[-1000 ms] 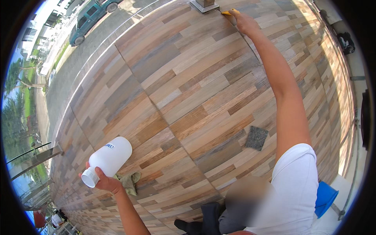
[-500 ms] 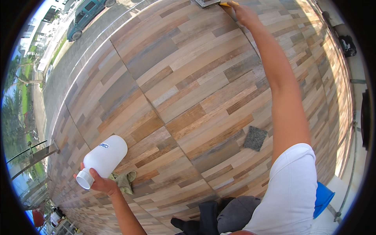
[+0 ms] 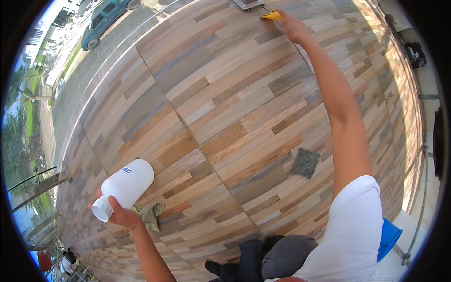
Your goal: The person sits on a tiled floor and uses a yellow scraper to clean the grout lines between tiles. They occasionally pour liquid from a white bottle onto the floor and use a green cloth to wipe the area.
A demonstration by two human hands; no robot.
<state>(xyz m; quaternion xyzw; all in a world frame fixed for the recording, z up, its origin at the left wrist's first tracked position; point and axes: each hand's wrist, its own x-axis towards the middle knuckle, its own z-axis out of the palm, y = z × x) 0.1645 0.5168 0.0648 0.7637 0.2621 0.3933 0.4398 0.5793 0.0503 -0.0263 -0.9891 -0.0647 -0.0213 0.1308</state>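
Observation:
My left hand [image 3: 121, 214] grips a white plastic bottle [image 3: 129, 181] around its neck. The bottle lies tilted in the air, its white cap [image 3: 102, 209] pointing toward the lower left. With the arm stretched far forward, my right hand [image 3: 296, 30] is closed on a yellow hand tool [image 3: 271, 15], perhaps a brush; its working end is too small to make out. That tool is at the tiled floor [image 3: 221, 117], close to a grey metal post base [image 3: 246, 4] at the top edge. A crumpled greenish cloth [image 3: 151, 215] lies on the tiles beside my left hand.
A dark grey scouring pad [image 3: 306, 163] lies on the tiles left of my right arm. At the lower right stands a blue bucket [image 3: 389, 238], partly hidden by my sleeve. Metal railing [image 3: 40, 190] runs along the left; a teal vehicle [image 3: 105, 21] is parked on the road beyond.
My right hand and the yellow tool have moved slightly toward me, away from the post base. The bottle in my left hand has shifted a little upward.

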